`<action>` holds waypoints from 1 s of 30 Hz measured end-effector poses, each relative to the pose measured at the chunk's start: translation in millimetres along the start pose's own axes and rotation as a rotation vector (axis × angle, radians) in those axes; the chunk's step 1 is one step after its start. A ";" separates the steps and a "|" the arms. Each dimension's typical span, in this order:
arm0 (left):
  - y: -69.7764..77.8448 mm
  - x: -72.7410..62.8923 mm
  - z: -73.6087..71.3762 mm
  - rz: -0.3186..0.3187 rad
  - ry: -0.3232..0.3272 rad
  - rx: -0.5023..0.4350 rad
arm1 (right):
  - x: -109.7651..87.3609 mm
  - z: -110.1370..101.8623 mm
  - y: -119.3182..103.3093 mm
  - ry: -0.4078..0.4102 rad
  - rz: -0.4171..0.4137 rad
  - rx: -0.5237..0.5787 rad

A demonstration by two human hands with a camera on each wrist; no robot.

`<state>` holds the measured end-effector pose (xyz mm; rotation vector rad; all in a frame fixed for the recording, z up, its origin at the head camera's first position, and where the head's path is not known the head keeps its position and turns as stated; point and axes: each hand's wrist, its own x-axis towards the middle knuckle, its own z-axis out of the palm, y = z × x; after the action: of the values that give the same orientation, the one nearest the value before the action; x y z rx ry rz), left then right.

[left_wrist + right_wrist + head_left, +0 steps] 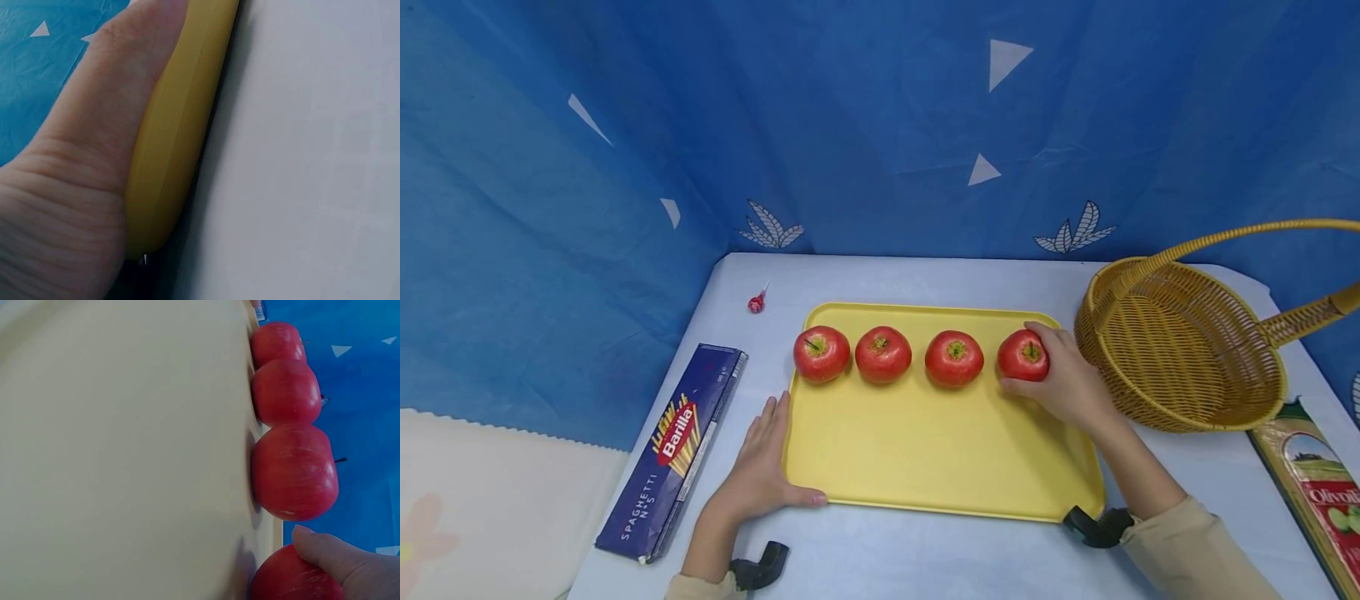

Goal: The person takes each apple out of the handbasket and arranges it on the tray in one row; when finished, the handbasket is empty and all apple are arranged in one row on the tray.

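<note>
Several red apples stand in a row along the far side of a yellow tray (940, 450). My right hand (1070, 379) grips the rightmost apple (1021, 357), with the thumb on its near side and fingers round the far side. In the right wrist view the thumb lies on that apple (290, 581), and a neighbouring apple (294, 472) sits just beyond. My left hand (763, 462) rests at the tray's near left corner, fingers straight along the left edge and thumb at the front rim. The left wrist view shows the thumb against the tray's yellow side (169, 137).
A wicker basket (1180, 358) with a tall handle stands right of the tray. A blue spaghetti box (673, 450) lies on the left. Behind it is a small red lollipop (757, 302). A pack labelled Olivoil (1315, 483) lies at the right edge. Blue cloth hangs behind.
</note>
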<state>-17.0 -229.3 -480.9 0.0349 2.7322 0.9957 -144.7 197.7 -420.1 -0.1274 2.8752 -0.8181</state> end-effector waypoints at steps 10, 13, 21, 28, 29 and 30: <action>-0.7 -0.7 2.3 -0.011 -0.004 0.011 | 4.2 4.8 1.9 -0.029 0.011 0.074; -1.0 -0.7 2.8 -0.009 -0.002 0.011 | 4.8 5.7 4.0 -0.037 0.009 0.103; -0.3 0.2 3.2 0.002 0.001 0.008 | 4.4 7.2 7.5 -0.059 0.011 0.129; 0.9 0.1 2.5 0.005 -0.001 0.004 | 2.9 7.6 6.8 -0.074 0.015 0.132; 1.0 0.0 2.5 0.004 -0.002 0.005 | 2.4 7.4 6.4 -0.072 0.018 0.122; 1.2 -0.2 2.5 0.001 -0.005 0.004 | 1.8 7.2 6.1 -0.069 0.022 0.106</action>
<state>-16.4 -226.8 -482.0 0.0399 2.7301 0.9892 -145.5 198.9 -429.6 -0.1094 2.7573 -0.9403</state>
